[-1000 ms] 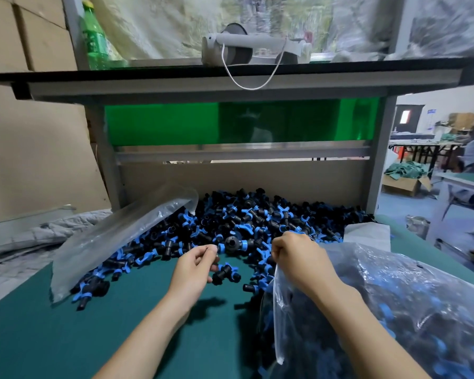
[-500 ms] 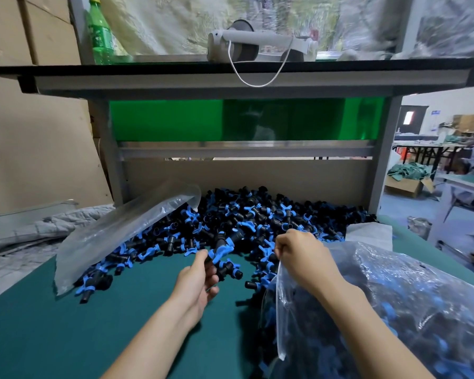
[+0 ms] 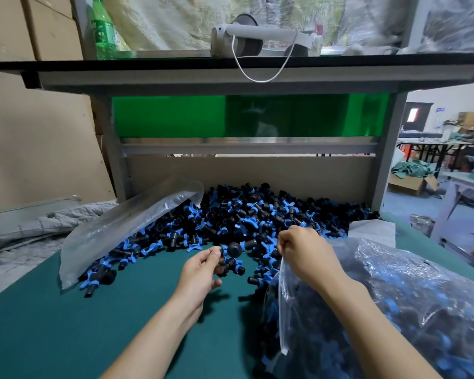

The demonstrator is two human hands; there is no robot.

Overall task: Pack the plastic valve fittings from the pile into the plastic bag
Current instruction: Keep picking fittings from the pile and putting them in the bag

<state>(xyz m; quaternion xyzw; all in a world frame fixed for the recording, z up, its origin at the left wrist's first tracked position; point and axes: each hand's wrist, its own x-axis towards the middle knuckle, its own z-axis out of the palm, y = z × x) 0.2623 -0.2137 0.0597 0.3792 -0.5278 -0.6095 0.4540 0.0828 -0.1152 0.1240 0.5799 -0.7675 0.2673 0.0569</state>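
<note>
At the near right, a clear plastic bag (image 3: 408, 285) already heavy with fittings lies on the green surface (image 3: 80, 329); the right hand (image 3: 304, 255) pinches its open rim and lifts it. Just left, the left hand (image 3: 200, 272) grips a black-and-blue valve fitting (image 3: 231, 253) between its fingertips, beside the bag's mouth. Behind spreads the pile of valve fittings (image 3: 257, 214), with a second clear bag (image 3: 126, 228) draped over its left edge.
</note>
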